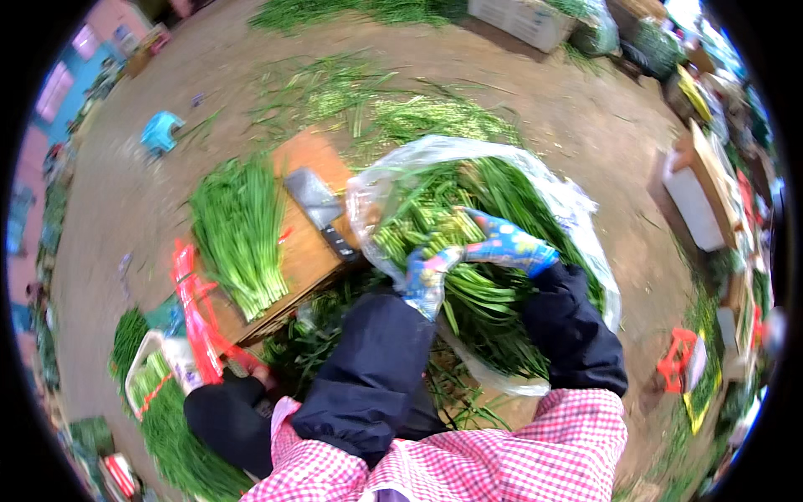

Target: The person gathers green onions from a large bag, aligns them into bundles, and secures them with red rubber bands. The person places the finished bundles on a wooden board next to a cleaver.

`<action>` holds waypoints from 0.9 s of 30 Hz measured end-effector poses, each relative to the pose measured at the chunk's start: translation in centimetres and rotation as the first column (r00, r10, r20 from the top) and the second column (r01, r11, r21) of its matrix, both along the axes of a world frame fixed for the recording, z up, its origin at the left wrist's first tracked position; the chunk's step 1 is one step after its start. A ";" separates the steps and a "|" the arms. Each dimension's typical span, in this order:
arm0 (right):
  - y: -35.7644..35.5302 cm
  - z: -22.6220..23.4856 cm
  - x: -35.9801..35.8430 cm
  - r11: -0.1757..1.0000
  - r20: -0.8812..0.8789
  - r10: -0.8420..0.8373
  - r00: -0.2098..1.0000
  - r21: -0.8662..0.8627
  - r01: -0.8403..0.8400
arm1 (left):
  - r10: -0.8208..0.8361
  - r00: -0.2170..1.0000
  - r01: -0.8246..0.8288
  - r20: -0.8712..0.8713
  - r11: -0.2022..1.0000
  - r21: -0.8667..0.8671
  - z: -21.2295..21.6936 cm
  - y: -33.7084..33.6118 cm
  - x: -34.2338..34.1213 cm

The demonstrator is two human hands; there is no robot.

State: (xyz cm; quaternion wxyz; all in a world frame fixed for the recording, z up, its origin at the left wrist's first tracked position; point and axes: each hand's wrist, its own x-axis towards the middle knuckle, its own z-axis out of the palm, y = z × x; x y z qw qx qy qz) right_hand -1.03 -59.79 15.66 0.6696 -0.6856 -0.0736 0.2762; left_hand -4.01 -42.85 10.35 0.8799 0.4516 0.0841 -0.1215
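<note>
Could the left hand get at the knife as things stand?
Probably yes: the knife lies uncovered on the board, handle toward the left hand, though that hand is busy with greens.

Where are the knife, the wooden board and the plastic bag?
Knife [317,203], head view: on the blade.
Wooden board [309,253], head view: a bare patch near its middle.
Plastic bag [452,148], head view: its far rim.

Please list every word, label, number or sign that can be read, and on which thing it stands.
No text can be read.
White box at the top: any marks are too blurred.
Cleaver: no lettering I can make out.
Plastic bag: no legible print.
</note>
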 end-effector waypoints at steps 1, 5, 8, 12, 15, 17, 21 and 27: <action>0.2 0.5 -0.1 0.998 -0.042 -0.026 0.999 0.065 0.028 | -0.012 0.998 0.011 -0.060 1.000 -0.019 1.5 -0.1 0.0; -0.2 -0.6 -0.5 0.975 0.052 -0.178 0.983 -0.126 0.183 | -0.100 0.988 0.075 -0.114 0.976 -0.206 1.8 -0.2 0.1; 1.2 -1.4 -1.3 0.906 0.078 -0.395 0.915 -0.134 0.402 | -0.068 0.990 0.042 -0.126 0.979 -0.198 1.6 0.2 0.3; 2.7 -4.0 -1.6 0.763 0.306 -0.561 0.769 -0.169 0.624 | 0.010 0.989 -0.047 -0.148 0.968 -0.248 0.3 -0.3 0.6; 3.5 -4.3 -2.0 0.718 0.378 -0.602 0.703 -0.128 0.684 | 0.035 0.980 -0.085 -0.193 0.963 -0.255 -0.3 -0.6 0.2; 3.8 -4.3 -1.7 0.727 0.340 -0.610 0.716 -0.119 0.676 | 0.065 0.983 -0.117 -0.173 0.944 -0.309 -0.6 -0.8 0.1; 3.3 -6.1 -1.0 0.693 0.544 -0.511 0.666 -0.198 0.693 | 0.053 0.980 -0.106 -0.191 0.955 -0.278 -0.4 -0.5 0.4; 3.6 -6.4 -1.3 0.702 0.549 -0.443 0.709 -0.280 0.655 | -0.093 0.982 0.054 -0.163 0.972 -0.229 2.3 1.2 0.6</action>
